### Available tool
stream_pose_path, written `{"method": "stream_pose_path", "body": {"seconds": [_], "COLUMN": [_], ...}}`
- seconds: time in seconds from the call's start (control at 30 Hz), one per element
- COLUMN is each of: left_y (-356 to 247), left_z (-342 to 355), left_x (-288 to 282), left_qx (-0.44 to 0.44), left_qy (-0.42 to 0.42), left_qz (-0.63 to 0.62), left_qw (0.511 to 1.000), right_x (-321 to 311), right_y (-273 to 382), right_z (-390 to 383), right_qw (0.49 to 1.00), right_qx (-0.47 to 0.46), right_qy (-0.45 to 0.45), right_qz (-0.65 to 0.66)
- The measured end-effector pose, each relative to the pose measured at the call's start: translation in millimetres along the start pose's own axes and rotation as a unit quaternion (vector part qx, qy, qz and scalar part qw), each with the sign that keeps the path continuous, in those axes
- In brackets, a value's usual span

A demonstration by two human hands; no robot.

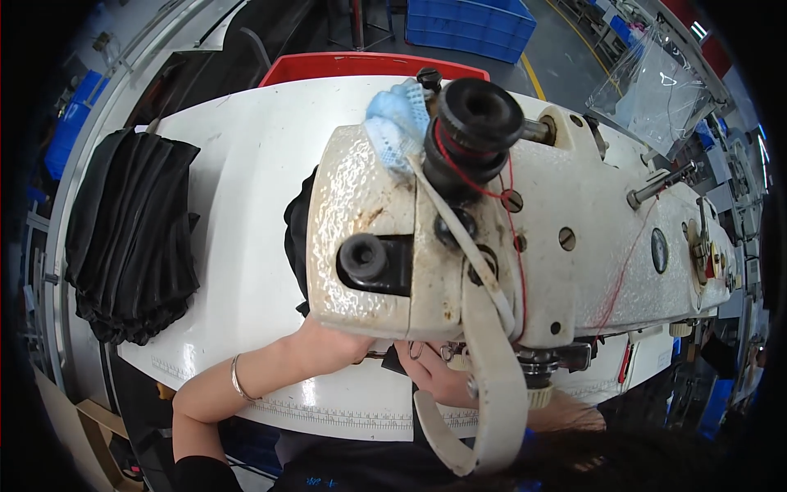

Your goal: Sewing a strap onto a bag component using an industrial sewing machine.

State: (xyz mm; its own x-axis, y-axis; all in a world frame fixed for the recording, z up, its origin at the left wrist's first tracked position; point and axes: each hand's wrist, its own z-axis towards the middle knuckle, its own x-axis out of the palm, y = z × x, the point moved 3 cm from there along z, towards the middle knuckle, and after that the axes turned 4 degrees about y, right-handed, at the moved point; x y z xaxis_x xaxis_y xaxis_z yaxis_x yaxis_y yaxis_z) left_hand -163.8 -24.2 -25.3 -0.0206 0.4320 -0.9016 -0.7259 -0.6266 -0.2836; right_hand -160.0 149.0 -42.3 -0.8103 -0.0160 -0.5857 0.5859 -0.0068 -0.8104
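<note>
A white sewing machine [566, 238] fills the middle and right of the view, its head over both of my hands. My left hand [332, 348], with a thin silver bangle [237, 379] on the wrist, reaches under the left side of the head, which hides its fingers. Just right of it, my right hand [438, 377] is close to the needle area, partly covered by the machine's curved white lever [500, 394]. A dark edge of cloth [392, 361] shows between the hands. More black cloth [299, 234] sticks out beyond the head; whether either hand grips it is hidden.
A stack of black pleated cloth pieces [135, 238] lies on the white table [238, 164] at left. Red thread [518, 246] hangs from the machine's top. A light-blue cloth [396, 123] is tucked there. Behind stand a red bin [352, 66] and a blue crate [471, 29].
</note>
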Motion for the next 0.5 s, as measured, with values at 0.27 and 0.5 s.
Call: {"method": "stream_pose_path", "body": {"seconds": [0.27,0.5], "left_y": [18.2,13.2], "left_z": [-4.5,-21.3], "left_x": [-3.5,23.7], "left_qx": [-0.090,-0.005], "left_qy": [-0.079,-0.022], "left_qz": [-0.095,0.043], "left_qw": [0.988,0.999], "right_x": [17.3,22.4], "right_y": [15.9,32.3], "right_z": [-8.9,-19.5], "right_qw": [0.742,0.620], "right_qx": [0.189,0.278], "right_qy": [0.027,0.026], "right_qz": [0.642,0.733]}}
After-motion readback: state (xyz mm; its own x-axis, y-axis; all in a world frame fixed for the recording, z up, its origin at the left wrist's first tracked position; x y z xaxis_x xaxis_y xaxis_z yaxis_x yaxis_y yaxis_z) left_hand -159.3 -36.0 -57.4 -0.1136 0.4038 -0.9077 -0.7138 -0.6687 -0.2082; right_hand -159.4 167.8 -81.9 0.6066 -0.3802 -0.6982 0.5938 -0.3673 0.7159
